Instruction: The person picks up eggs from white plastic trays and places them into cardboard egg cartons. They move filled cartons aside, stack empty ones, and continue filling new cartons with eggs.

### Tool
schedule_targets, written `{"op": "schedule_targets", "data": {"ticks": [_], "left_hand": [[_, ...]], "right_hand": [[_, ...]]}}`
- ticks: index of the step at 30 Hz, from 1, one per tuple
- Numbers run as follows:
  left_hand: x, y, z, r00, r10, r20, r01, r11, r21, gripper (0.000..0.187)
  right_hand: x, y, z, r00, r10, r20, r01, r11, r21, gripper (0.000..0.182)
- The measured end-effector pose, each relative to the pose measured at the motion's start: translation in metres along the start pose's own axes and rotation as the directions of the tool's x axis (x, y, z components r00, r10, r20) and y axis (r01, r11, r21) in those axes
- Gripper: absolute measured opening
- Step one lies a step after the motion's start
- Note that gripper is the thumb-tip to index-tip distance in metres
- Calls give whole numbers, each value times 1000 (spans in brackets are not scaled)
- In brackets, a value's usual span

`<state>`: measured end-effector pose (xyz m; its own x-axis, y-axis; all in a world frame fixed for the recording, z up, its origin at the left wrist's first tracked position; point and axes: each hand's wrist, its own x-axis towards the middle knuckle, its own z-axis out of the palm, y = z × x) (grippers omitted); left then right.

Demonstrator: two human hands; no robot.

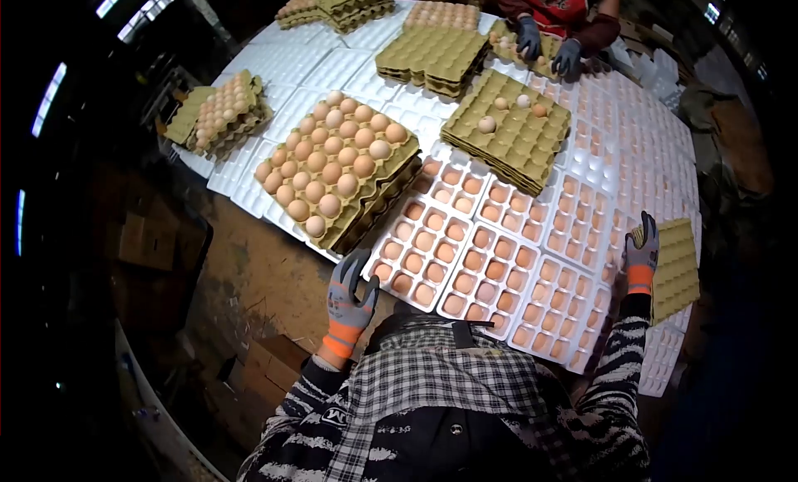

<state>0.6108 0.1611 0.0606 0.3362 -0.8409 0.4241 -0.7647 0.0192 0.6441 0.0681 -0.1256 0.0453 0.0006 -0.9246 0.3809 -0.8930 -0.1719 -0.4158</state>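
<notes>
My left hand [349,297], in a grey glove with an orange cuff, has its thumb and fingers apart beside the near left corner of a white plastic egg tray [384,294]. Brown eggs [424,241] sit in that tray's cells. At the right, my gloved right hand [641,253] grips the left edge of an olive pulp egg tray [677,270]; no eggs show in its cups. Ahead of my left hand, a stack of pulp trays [378,201] carries brown eggs on top. Another pulp stack [507,133] has several eggs on its top tray.
Across the table, a person's gloved hands [549,54] work over a pulp tray with eggs. More pulp stacks [432,58] stand toward the back, and another stack with eggs [220,116] is at the left. White trays cover the table. Cardboard boxes [274,361] lie on the floor at left.
</notes>
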Motion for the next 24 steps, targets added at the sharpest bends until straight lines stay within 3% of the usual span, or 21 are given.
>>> {"op": "schedule_targets", "data": {"ticks": [1, 2, 3, 4, 5, 7, 8, 10, 12, 13, 16, 17, 18, 20, 21, 22, 24], "left_hand": [[9, -2, -12, 996, -31, -86, 40, 993, 108, 52], [18, -7, -21, 978, -31, -204, 63, 987, 150, 52], [27, -10, -33, 968, -96, -230, 126, 985, 120, 53], [36, -13, -43, 954, -160, -252, 186, 979, 81, 55], [42, -20, -50, 962, -135, -238, 170, 977, 132, 55], [55, -31, -60, 976, -118, -181, 161, 956, 244, 56], [62, -41, -62, 991, -39, -127, 82, 929, 362, 57], [68, -54, -53, 995, -27, -100, 78, 829, 553, 53], [77, -48, -50, 983, -150, -104, 182, 846, 501, 44], [78, -53, -48, 977, -180, -112, 211, 865, 456, 43], [74, -67, -54, 960, -254, -119, 279, 908, 313, 42], [69, -76, -54, 915, -358, -185, 336, 931, -142, 44], [66, -83, -55, 860, -473, -190, 297, 768, -567, 47], [65, -94, -81, 849, -520, -90, 199, 473, -858, 42], [70, -102, -88, 894, -414, -171, 231, 753, -617, 44], [77, -108, -93, 937, -286, -200, 222, 931, -291, 46], [92, -102, -88, 952, -272, -138, 280, 959, 38, 54]], "right_hand": [[3, -57, 17, 989, -149, -2, 145, 960, 239, 62], [2, -128, 25, 976, -207, 71, 145, 854, 500, 57], [-1, -196, 24, 924, -352, 150, 252, 855, 454, 54], [-4, -242, 39, 864, -471, 178, 312, 778, 545, 50], [-7, -292, 49, 747, -648, 149, 459, 664, 590, 49], [-15, -378, 69, 550, -827, 113, 607, 490, 626, 49], [-19, -415, 80, 456, -888, 58, 667, 384, 638, 47], [-26, -467, 116, 285, -957, 54, 767, 261, 586, 47], [-36, -506, 143, 192, -965, 178, 831, 256, 493, 38], [-38, -519, 155, 131, -939, 318, 844, 274, 462, 31], [-28, -531, 151, 93, -925, 367, 826, 278, 491, 29], [-23, -524, 160, 144, -957, 253, 762, 270, 589, 31], [-19, -522, 150, 234, -938, 256, 638, 347, 688, 37], [-10, -518, 157, 385, -855, 347, 45, 393, 918, 41], [-8, -525, 151, 436, -817, 378, -77, 385, 920, 47], [-4, -538, 142, 405, -889, 214, 243, 330, 912, 45], [-8, -557, 147, 252, -905, 343, 527, 426, 736, 38]]}}
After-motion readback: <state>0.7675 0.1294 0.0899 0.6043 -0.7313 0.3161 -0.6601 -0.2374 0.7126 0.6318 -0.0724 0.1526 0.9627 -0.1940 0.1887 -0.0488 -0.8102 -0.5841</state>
